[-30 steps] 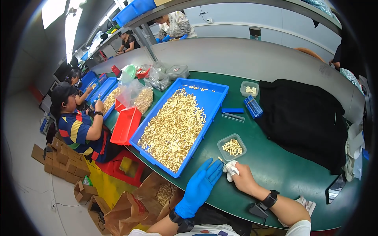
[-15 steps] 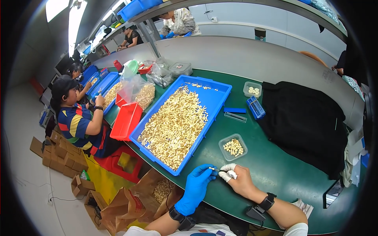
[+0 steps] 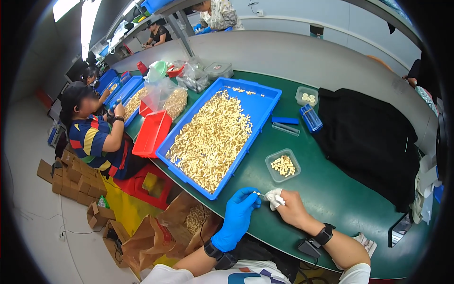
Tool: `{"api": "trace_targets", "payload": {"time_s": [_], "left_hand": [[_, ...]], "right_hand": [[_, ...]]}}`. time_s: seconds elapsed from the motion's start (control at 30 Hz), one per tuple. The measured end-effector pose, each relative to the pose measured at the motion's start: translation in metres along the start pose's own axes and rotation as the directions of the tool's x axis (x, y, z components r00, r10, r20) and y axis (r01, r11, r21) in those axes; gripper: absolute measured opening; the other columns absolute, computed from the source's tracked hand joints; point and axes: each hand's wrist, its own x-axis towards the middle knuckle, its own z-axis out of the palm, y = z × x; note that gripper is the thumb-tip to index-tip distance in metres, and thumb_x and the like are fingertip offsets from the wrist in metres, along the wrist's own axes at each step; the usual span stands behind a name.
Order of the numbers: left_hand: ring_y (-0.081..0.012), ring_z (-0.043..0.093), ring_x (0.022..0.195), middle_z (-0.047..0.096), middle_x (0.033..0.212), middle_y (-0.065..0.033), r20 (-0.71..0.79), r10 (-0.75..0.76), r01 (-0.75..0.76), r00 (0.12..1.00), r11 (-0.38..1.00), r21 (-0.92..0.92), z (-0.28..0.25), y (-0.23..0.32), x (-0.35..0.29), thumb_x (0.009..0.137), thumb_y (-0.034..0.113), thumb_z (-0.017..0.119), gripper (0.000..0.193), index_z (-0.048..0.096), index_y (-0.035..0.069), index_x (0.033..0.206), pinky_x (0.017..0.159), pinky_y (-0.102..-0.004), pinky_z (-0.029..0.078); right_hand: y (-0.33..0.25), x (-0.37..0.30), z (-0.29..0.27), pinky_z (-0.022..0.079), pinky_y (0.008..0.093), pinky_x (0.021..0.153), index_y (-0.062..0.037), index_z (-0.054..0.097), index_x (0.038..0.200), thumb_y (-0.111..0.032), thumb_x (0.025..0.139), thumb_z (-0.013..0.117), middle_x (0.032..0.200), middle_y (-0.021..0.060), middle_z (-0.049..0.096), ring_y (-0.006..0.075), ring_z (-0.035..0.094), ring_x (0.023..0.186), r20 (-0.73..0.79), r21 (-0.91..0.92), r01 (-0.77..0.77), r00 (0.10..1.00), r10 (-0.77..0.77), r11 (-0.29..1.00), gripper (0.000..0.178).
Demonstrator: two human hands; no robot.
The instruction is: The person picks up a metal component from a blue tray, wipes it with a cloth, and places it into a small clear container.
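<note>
My left hand [image 3: 238,215], in a blue glove, pinches a tiny brass-coloured piece [image 3: 258,193] between thumb and forefinger. My right hand [image 3: 294,209] is closed opposite it, its fingertips wrapped in white covers or cloth [image 3: 274,198]. A thin rod-like tool [image 3: 263,195] reaches from those fingertips to the piece; its far end is too small to make out. Just beyond my hands stands a clear square tub [image 3: 283,179] of similar brass-coloured pieces. To its left, a large blue tray [image 3: 266,98] carries a big spread heap of them.
Red bins [image 3: 152,137] and a bag of pieces [image 3: 174,105] lie left of the tray, near a seated co-worker [image 3: 97,137]. On the right are a black garment [image 3: 366,137], a blue case [image 3: 311,118] and a small tub of pale discs [image 3: 302,102]. An open paper sack [image 3: 161,236] stands below the table edge.
The view has shifted slightly, so the table sits higher. Both hands stay close together; the white material at my right fingertips shows more fully, and the thin tool shows less.
</note>
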Motion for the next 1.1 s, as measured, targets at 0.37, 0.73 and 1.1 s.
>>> {"api": "trace_targets", "payload": {"time_s": [0.37,0.73,1.1], "left_hand": [[-0.0135,0.055,0.075,0.058,0.086,-0.0053,0.015,0.004,-0.004,1.0,0.999,0.036,-0.004,0.002,0.0,0.086,0.006,0.055,0.012,0.057,0.002,0.097,0.07,-0.0265,0.045],[-0.0138,0.058,0.073,0.061,0.086,-0.0089,0.006,-0.034,0.031,0.999,0.956,0.292,-0.008,0.026,0.003,0.084,0.007,0.058,0.014,0.056,-0.001,0.095,0.066,-0.0242,0.046],[-0.0109,0.056,0.072,0.06,0.08,-0.0063,0.084,-0.02,-0.014,0.996,0.92,0.391,-0.016,0.019,0.003,0.082,0.005,0.058,0.014,0.058,-0.002,0.095,0.066,-0.023,0.045]], "right_hand": [[0.001,0.001,0.006,0.045,0.0315,0.059,-0.0038,0.06,0.091,-0.012,0.077,0.066,0.077,0.0111,0.061,0.023,0.06,0.066,-0.162,-0.155,0.18,0.965,-0.205,0.971,0.017],[-0.003,0.0,0.004,0.044,0.0308,0.059,-0.0041,0.061,0.092,-0.011,0.078,0.065,0.077,0.0094,0.057,0.0233,0.057,0.066,-0.183,-0.17,0.247,0.943,-0.277,0.954,0.017],[0.006,0.001,0.005,0.043,0.0317,0.056,-0.0055,0.063,0.09,-0.008,0.075,0.066,0.072,0.0087,0.055,0.0229,0.054,0.062,-0.115,-0.302,0.328,0.92,-0.375,0.895,0.016]]}}
